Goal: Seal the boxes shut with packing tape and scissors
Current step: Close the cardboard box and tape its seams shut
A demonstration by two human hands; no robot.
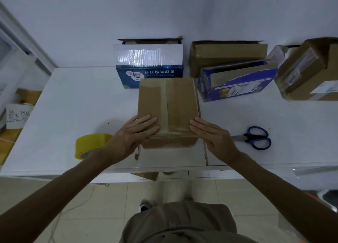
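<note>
The brown box (168,104) sits on the table (73,105) between your hands, its long axis and taped centre seam running straight away from you. Your left hand (136,133) lies flat on its near left top, fingers straight. Your right hand (214,138) rests against its near right edge, fingers straight. The tape roll (91,145) lies beside your left wrist. The scissors (256,137) lie right of your right hand, blades toward it.

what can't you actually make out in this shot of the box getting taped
All in the head view:
- The scissors' blade tips are hidden behind the right hand.
- The tape roll is partly covered by the left forearm, so its loose end cannot be seen.
- The brown box's near top corners lie under the left hand and the right hand.
- The carton at far right is cut off by the frame edge.
- The print on the dark blue box is too small to read.
</note>
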